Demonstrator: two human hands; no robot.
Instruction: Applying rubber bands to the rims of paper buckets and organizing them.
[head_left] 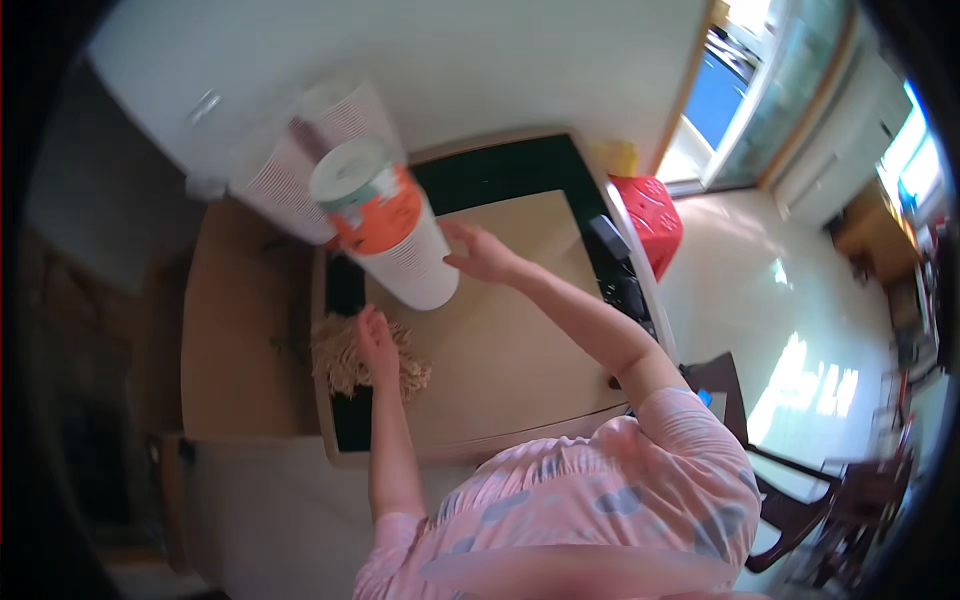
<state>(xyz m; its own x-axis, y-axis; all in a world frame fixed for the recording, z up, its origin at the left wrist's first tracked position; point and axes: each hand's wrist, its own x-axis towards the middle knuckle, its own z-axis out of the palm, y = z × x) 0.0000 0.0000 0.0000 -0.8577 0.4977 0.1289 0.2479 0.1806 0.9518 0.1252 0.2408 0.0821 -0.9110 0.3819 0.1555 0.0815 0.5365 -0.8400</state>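
Open room lies between the ribbed cylinder (400, 240) and the desk's (505, 168) near edge. Right hand (487, 256) fingers stand apart, contact unclear; left hand (377, 345) finger state cannot be told.

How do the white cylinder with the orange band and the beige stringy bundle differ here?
Look: the white cylinder carries an orange and green band; the beige stringy bundle is plain.
Shape: the cylinder is tall and smooth-outlined; the bundle is a low, ragged heap of strands.
Hands: the right hand is beside the cylinder; the left hand partly covers the bundle in this view.
Both appear toward the table's left side.
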